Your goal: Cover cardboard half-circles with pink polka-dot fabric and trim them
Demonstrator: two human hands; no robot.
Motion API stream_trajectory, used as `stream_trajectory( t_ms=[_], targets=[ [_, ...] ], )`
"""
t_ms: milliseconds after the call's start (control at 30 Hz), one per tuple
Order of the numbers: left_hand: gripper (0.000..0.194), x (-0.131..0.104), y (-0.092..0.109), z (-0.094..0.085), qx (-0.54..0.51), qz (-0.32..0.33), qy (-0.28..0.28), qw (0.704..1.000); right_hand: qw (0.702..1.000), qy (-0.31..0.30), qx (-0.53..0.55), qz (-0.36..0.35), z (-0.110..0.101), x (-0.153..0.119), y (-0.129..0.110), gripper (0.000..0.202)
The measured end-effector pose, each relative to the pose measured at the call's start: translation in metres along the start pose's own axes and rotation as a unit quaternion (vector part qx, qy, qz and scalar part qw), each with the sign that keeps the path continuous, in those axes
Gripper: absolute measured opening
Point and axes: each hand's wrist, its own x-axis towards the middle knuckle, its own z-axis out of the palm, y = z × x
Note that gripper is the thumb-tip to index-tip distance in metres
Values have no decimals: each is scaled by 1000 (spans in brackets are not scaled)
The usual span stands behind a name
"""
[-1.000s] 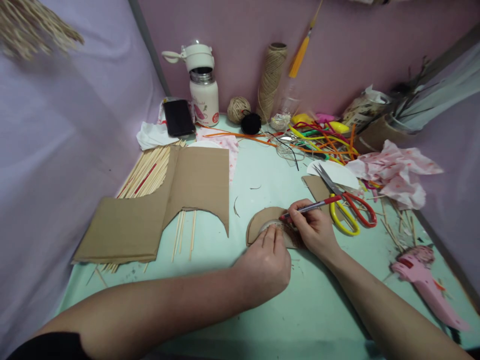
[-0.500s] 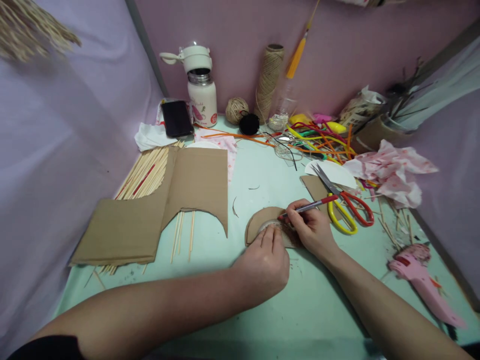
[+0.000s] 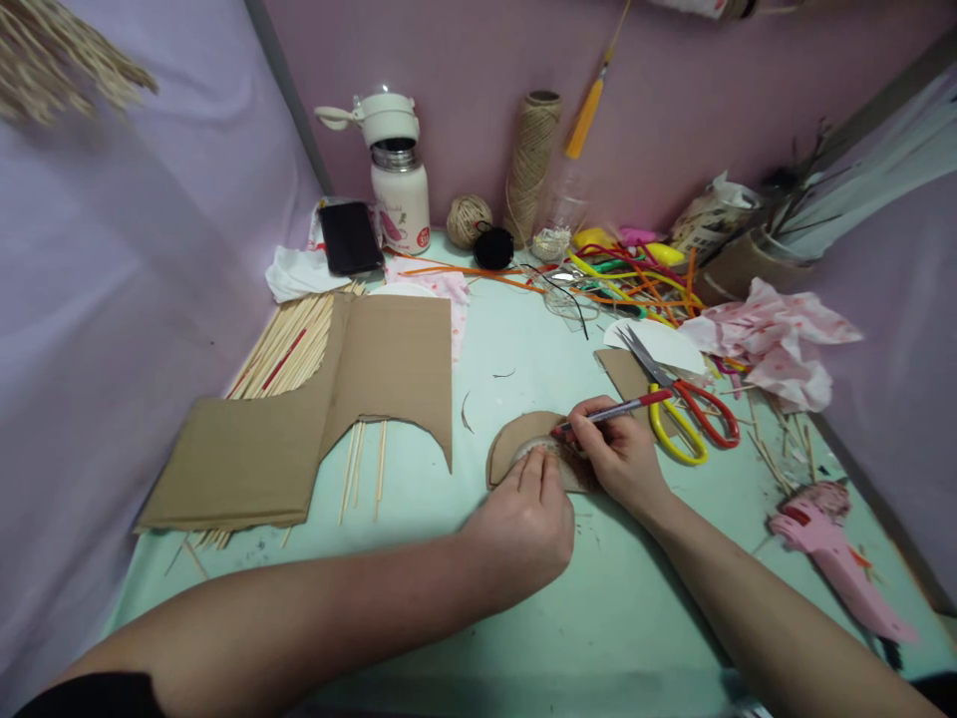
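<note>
A rounded piece of cardboard [image 3: 508, 439] lies on the table in front of me. On it rests a small, pale, see-through round piece [image 3: 529, 445], partly hidden by my fingers. My left hand [image 3: 527, 514] has its fingertips pressed together on this round piece, holding it against the cardboard. My right hand [image 3: 617, 454] grips a pen [image 3: 617, 410] with a red end, its tip at the curved edge of the round piece. Just right of that hand lie scissors [image 3: 677, 389] with one yellow and one red handle, blades apart.
Cut cardboard [image 3: 393, 359] covers thin wooden sticks [image 3: 288, 339] on the left. A phone [image 3: 350, 239], an open-lidded bottle [image 3: 402, 194] and a twine spool [image 3: 531, 165] stand behind. Tangled coloured strips [image 3: 635, 274] lie back right; a pink glue gun [image 3: 829, 553] lies at the right.
The view has shifted very slightly. Both hands, the pen and the round piece keep almost the same position on the cardboard.
</note>
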Motion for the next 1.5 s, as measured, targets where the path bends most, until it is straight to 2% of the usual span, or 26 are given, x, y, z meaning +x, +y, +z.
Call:
stream_trajectory(
  t_ms=[100,167,233,333,467,567,767,867,1000,1100,1167,1300,1400,1433,1500],
  targets=[
    [30,-1,0,1,1,7,-10,1000,995,93,40,-11,-1,1,-3,21],
    [30,-2,0,1,3,12,-14,1000,991,120,60,-28,-5,0,-6,18],
    [30,-2,-1,0,3,18,-16,1000,994,92,52,-27,-13,-4,-10,19],
    [29,-3,-3,-1,-1,27,-27,999,999,18,-24,-19,-30,-15,-11,17],
    [28,-3,-3,1,-3,28,-26,999,995,-66,-50,-49,-50,-35,-1,20],
    [29,-4,-2,4,-16,30,-39,999,992,-79,-50,-87,-53,-46,8,20],
    [33,-4,-2,1,-25,45,-91,995,973,-91,-142,-156,-42,-49,8,6],
    [36,3,7,-8,-16,8,-147,989,962,-86,-175,-191,-40,-48,8,8],
    [40,18,34,-16,-3,-93,-226,970,959,-84,-192,-192,-40,-50,10,15],
    [43,28,52,-16,-1,-174,-229,958,959,-80,-192,-190,-39,-51,11,14],
    [44,30,59,-15,-4,-205,-222,953,958,-79,-193,-197,-39,-52,10,13],
    [46,29,61,-13,-13,-215,-216,952,961,-77,-183,-194,-38,-52,10,9],
    [46,26,60,-11,-16,-211,-214,954,975,-81,-140,-153,-37,-54,11,1],
    [46,25,60,-10,-17,-212,-212,954,982,-75,-114,-129,-38,-54,11,5],
    [46,23,60,-9,-18,-211,-209,955,996,-18,-47,-73,-39,-54,11,12]
  ],
)
